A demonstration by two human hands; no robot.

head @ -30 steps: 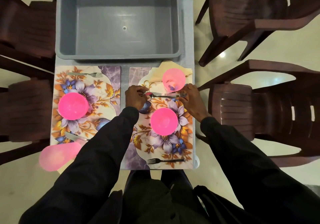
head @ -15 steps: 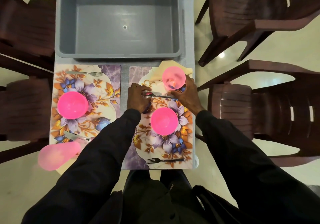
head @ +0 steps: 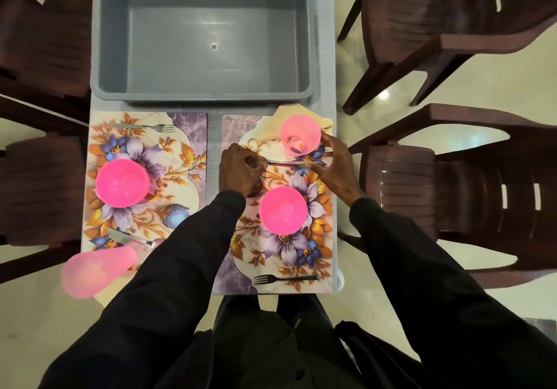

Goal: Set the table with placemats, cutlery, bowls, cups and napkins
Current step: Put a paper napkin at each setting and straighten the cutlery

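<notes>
Fork (head: 286,278) lay along the near edge of the right placemat (head: 324,232), by the near right corner of the counter (head: 214,135). Behind it stood a pink bowl (head: 283,209). Farther, the left hand (head: 239,171) pinched one end of a cutlery piece (head: 286,163) with curled fingers. The right hand (head: 334,168) reached its other end, but whether it gripped I could not tell. Just behind, a pink cup (head: 300,138) stood on a napkin (head: 324,122), before the grey tub (head: 202,42).

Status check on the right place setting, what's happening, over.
Left hand pinches utensil on right placemat. Right hand at its other end, beside pink cup. Nothing blocking.
</notes>
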